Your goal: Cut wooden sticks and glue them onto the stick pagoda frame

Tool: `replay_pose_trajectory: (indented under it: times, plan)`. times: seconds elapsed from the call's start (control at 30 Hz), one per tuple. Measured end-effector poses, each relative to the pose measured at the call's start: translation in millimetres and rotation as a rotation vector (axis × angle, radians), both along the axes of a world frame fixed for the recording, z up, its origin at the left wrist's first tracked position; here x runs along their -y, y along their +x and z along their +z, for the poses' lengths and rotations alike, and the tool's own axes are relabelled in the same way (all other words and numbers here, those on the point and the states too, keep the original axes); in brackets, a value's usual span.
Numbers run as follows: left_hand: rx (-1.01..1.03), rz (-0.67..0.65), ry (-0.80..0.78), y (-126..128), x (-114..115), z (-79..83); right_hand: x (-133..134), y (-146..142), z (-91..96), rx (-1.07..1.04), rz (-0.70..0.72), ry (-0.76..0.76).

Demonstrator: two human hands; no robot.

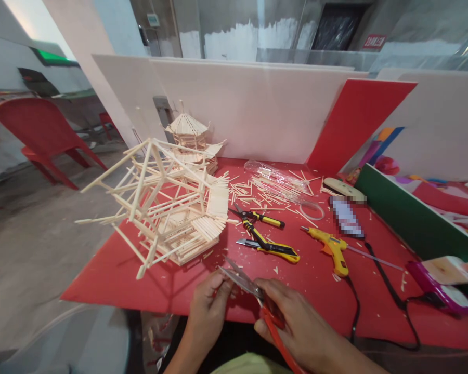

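Note:
Near the front edge of the table, my right hand (296,317) grips a pair of scissors (246,283) with red handles. The blades are parted and point up and left, toward my left hand (211,298). That hand is closed in a pinch right beside the blade tips; what its fingers hold is too small to make out. Beyond it to the left stands a model pavilion (213,200) of wooden sticks, its roof an open frame. Behind that rises a smaller stick pagoda (187,127) with a covered, pointed roof.
Pruning shears (253,228) and a yellow utility knife (281,251) lie on the red table (171,291). A yellow glue gun (331,246) is to the right, its cord trailing forward. Loose sticks (273,189) lie farther back. A green-sided box (409,218) borders the right.

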State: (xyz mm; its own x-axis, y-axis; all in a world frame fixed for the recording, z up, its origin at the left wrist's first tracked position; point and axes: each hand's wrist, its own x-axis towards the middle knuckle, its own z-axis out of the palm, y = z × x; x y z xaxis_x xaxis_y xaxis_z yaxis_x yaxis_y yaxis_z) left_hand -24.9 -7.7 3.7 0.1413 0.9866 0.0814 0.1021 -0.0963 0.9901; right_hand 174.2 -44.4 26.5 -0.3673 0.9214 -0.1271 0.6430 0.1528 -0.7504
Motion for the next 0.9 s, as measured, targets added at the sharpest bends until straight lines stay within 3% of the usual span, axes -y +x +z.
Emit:
replay_pose_trajectory:
  times: [0.27,0.5,0.63,0.73,0.9]
  plan:
    - [-0.060,0.010,0.008,-1.7,-1.6,-4.2,1.1,-1.0,-5.3,-0.048,-0.030,-0.009]
    - [0.045,0.015,-0.075,1.8,-1.9,-4.0,0.6,4.5,-9.8,-0.065,-0.051,-0.030]
    - [0.161,0.035,-0.136,1.3,-2.3,-4.7,-4.3,13.0,-24.0,0.256,-0.160,0.083]
    - [0.244,0.042,-0.161,0.9,-2.9,-1.9,-6.7,19.9,-31.4,0.534,-0.163,0.172]
    - [0.401,0.036,-0.268,0.2,-2.7,3.0,-7.7,22.2,-26.5,0.581,-0.074,0.226]
